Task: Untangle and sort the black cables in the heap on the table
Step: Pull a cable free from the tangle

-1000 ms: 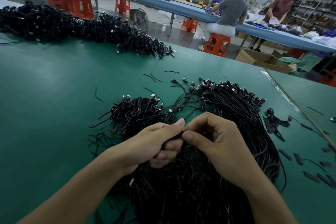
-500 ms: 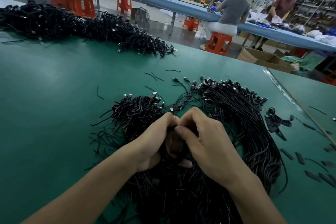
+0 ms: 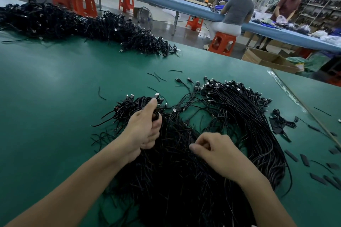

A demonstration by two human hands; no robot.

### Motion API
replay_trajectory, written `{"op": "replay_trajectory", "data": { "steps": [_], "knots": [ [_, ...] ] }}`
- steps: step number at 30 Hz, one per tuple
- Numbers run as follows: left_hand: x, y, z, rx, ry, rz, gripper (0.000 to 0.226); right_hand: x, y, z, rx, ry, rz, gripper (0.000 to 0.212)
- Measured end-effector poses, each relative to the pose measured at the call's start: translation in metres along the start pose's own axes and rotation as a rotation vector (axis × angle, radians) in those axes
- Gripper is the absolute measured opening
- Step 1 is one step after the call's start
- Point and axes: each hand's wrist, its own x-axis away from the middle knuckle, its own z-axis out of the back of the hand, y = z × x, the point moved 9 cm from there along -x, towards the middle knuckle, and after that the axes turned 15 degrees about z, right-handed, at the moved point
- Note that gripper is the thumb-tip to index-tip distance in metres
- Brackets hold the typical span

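**Fig.** Cable sorting, head view. The left hand (image 3: 145, 129) is gripping a bunch (image 3: 127, 110) of cables at the heap's far-left side, fingers wrapped tight round the strands, thumb lying up along them. One plug (image 3: 156, 95) is sticking out just above the thumb tip. The right hand (image 3: 217, 153) is resting on the heap (image 3: 175, 180), fingers curled, thumb tip close to the forefinger; whether a strand is lying btwn them cannot be told.

**Risks.**
1. Strands are crossing btwn the gripped bunch and the main mass, so a pull w/ the left hand is prob. going to drag neighbours along and tighten loops instead of freeing them.
2. Plugs are acting as hooks: a hard tug is risking a snag under another cable and strain at the plug joint.
3. Stray cables are bridging toward the combed bundle (image 3: 239, 116) at right; dragging them is risking disorder there.

**Appearance.** The heap is lying on the green table (image 3: 55, 97) directly in front of the person, under both hands. It is showing thin, matt-black, flexible cables w/ small metal-tipped plugs, densely crossed in the middle, no order showing. At right the bundle is curving in an arc, strands approx. parallel, plugs gathered at the far end. A second, larger pile (image 3: 73, 24) is sitting along the table's far-left edge, well apart.
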Motion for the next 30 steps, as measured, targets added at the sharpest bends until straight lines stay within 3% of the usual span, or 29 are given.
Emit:
{"op": "replay_trajectory", "data": {
  "steps": [3, 7, 13, 18, 25, 30],
  "knots": [
    [-0.002, -0.002, 0.000, 0.133, 0.003, 0.008, 0.066, 0.000, 0.004, -0.020, 0.073, -0.136, -0.062, 0.031],
    [-0.001, -0.005, -0.009, 0.109, -0.070, -0.029, 0.064, -0.002, 0.002, -0.031, 0.144, -0.204, -0.102, 0.020],
    [0.003, -0.005, -0.017, 0.057, -0.153, -0.056, 0.061, -0.003, -0.006, -0.027, 0.081, -0.170, -0.073, 0.002],
    [0.002, -0.002, -0.010, 0.047, -0.069, -0.065, 0.065, 0.001, -0.014, 0.000, -0.012, -0.045, -0.027, 0.016],
    [0.007, 0.002, -0.020, -0.013, -0.139, -0.078, 0.066, 0.008, -0.027, 0.047, -0.064, 0.241, 0.058, 0.021],
    [0.028, 0.001, -0.051, -0.213, -0.381, -0.094, 0.050, 0.025, -0.057, 0.080, -0.342, 0.848, 0.265, 0.021]
  ]
}}
